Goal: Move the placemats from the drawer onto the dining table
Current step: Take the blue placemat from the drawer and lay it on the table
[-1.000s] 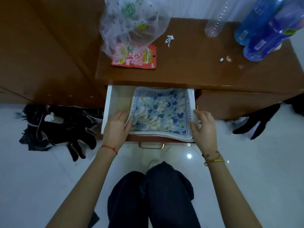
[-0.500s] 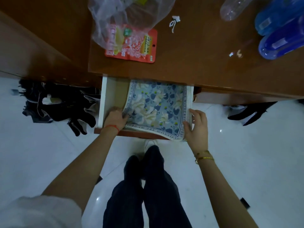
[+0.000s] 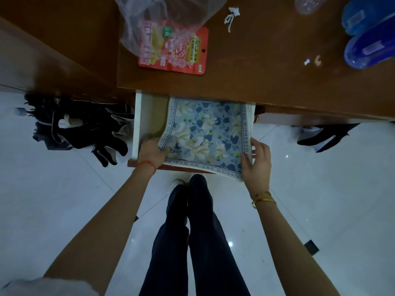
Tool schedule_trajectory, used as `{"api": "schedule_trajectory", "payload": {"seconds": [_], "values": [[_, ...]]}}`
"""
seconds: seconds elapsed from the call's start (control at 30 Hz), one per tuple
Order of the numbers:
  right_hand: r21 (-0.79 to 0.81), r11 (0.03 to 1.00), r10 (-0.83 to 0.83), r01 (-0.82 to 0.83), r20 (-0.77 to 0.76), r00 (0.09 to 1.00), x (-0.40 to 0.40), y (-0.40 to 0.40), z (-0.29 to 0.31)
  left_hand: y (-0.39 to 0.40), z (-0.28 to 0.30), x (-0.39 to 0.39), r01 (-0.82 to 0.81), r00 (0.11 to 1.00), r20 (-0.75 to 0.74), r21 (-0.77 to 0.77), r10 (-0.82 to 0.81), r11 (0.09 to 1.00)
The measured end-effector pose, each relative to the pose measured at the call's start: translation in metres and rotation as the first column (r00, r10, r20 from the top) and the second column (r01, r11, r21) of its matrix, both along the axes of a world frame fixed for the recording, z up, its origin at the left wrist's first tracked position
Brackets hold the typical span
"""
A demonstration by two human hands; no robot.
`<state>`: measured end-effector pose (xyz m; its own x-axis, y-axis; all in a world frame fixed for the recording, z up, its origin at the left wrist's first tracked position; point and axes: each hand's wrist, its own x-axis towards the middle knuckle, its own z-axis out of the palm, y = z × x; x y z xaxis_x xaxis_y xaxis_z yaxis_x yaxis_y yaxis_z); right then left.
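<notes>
A glossy white tiled floor (image 3: 64,210) spreads under a brown wooden table (image 3: 267,67), seen from above past the person's dark trouser legs. From under the tabletop an open white drawer (image 3: 136,124) juts toward the person. In it lies a stack of blue floral placemats (image 3: 205,137) with lettered borders; its near edge is raised and hangs out over the drawer front. The left hand (image 3: 150,151), a red string at its wrist, is at the stack's near-left corner with its fingers tucked beneath the cloth, so whether they are closed on it cannot be told. The right hand (image 3: 257,163), gold bangles on the wrist, clamps the near-right corner, thumb (image 3: 245,160) lying on the printed face and the fingers curled round the right edge. On the tabletop sit a clear plastic bag (image 3: 162,20) over a red snack packet (image 3: 181,54) and blue bottles (image 3: 372,37). Black gloves (image 3: 85,129) lie heaped on the floor left of the drawer.
</notes>
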<state>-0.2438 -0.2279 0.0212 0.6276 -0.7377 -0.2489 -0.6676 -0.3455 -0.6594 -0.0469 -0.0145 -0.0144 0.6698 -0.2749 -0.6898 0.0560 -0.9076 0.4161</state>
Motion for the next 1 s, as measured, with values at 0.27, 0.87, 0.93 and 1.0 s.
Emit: {"api": "schedule_trajectory", "payload": {"seconds": [0.27, 0.87, 0.93, 1.0], "values": [[0.063, 0.994, -0.085, 0.089, -0.056, 0.995, -0.016, 0.016, 0.021, 0.002, 0.048, -0.013, -0.128, 0.987, -0.104, -0.049, 0.123, 0.991], [0.234, 0.948, -0.223, 0.214, 0.012, 0.975, -0.058, 0.062, 0.19, 0.065, 0.243, -0.067, -0.209, 0.978, -0.097, -0.399, 0.186, 0.893], [0.243, 0.946, -0.237, 0.216, 0.06, 0.97, -0.071, 0.069, 0.221, 0.067, 0.279, -0.073, -0.209, 0.978, -0.101, -0.45, 0.183, 0.868], [0.22, 0.952, -0.242, 0.213, 0.11, 0.964, -0.081, 0.074, 0.251, 0.067, 0.312, -0.076, -0.175, 0.985, -0.089, -0.511, 0.15, 0.841]]}}
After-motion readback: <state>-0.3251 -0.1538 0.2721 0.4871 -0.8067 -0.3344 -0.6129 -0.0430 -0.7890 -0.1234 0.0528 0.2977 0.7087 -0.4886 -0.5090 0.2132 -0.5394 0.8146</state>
